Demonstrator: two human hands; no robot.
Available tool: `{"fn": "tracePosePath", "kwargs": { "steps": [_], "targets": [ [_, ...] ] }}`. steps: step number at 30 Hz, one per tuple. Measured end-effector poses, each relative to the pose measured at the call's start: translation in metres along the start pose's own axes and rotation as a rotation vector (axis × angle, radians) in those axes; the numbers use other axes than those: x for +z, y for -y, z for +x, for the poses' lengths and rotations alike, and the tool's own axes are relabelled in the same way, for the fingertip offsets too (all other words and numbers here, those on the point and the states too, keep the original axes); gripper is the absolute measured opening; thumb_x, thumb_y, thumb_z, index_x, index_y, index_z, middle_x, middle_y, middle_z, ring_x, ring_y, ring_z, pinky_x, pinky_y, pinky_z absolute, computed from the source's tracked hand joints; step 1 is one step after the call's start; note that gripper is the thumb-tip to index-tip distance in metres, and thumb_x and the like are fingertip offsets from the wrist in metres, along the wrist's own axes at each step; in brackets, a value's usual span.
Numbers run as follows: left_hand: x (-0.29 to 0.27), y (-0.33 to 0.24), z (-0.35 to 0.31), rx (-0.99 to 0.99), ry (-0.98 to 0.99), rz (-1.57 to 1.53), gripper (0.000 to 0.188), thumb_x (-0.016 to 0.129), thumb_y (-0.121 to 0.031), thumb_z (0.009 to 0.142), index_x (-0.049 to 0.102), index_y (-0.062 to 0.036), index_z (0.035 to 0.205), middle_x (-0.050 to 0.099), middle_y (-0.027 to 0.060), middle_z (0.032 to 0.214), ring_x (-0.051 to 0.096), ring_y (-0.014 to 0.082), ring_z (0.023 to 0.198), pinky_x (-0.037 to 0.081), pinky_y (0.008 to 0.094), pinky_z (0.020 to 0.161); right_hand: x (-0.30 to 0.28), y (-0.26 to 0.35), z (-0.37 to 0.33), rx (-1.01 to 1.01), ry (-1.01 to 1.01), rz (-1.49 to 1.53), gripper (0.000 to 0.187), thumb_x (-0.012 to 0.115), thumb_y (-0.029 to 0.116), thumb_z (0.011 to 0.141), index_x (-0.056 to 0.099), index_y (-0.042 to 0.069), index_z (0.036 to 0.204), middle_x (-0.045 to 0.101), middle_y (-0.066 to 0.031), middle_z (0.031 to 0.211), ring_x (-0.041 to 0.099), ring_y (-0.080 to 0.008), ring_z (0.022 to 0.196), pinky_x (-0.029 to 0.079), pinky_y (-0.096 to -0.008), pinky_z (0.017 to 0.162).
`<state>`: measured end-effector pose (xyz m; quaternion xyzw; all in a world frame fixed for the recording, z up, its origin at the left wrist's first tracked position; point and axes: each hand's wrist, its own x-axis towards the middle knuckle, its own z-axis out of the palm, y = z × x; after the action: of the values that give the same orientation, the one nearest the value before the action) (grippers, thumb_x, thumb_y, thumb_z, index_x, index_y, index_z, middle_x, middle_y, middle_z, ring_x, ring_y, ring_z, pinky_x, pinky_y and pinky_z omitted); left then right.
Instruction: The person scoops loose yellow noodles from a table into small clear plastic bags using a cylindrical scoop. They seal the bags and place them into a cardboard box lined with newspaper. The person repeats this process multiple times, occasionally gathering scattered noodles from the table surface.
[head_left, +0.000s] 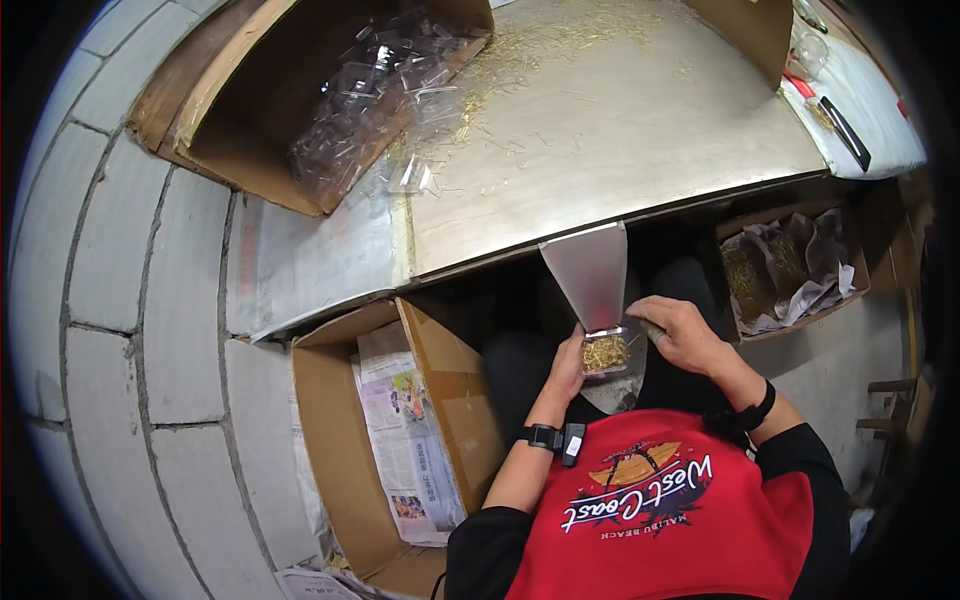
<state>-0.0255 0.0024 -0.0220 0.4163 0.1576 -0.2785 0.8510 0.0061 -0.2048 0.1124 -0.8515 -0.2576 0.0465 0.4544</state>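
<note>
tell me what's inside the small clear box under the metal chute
The small clear plastic box held in the left hand is filled with thin golden pins. Its bottom layers are hidden beneath the pile.

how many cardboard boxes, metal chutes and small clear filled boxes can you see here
cardboard boxes: 4 (one with clear plastic pieces, one lined with newspaper, one with paper and gold bits, one at the table's far edge)
metal chute: 1
small clear filled box: 1
total: 6

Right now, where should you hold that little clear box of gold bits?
Probably by its two side walls, from the left, as the left hand does. The clear box sits open-topped under the metal chute, so gripping over the top would block it.
</note>
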Motion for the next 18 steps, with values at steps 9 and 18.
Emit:
{"fn": "tracePosePath", "kwargs": {
  "steps": [9,18],
  "targets": [
    [0.012,-0.034,-0.033,-0.049,0.174,0.108,0.033,0.048,-0.027,0.096,0.057,0.0007,0.111,0.065,0.0092,0.095,0.065,0.0149,0.079,0.056,0.0274,0.056,0.015,-0.005,-0.008,0.155,-0.005,0.062,0.025,0.057,0.008,0.085,0.061,-0.002,0.107,0.064,-0.0204,0.101,0.061,-0.0365,0.095,0.050,-0.0384,0.081],
    [0.050,-0.079,-0.036,0.062,-0.024,0.443,0.024,0.056,-0.007,0.088,0.057,0.0039,0.109,0.064,0.0116,0.094,0.066,0.0189,0.074,0.056,0.0284,0.048,0.027,-0.011,0.011,0.148,0.038,0.069,0.027,0.059,0.022,0.082,0.065,0.006,0.103,0.065,-0.0184,0.094,0.064,-0.0343,0.086,0.051,-0.0413,0.074]
  ]
}}
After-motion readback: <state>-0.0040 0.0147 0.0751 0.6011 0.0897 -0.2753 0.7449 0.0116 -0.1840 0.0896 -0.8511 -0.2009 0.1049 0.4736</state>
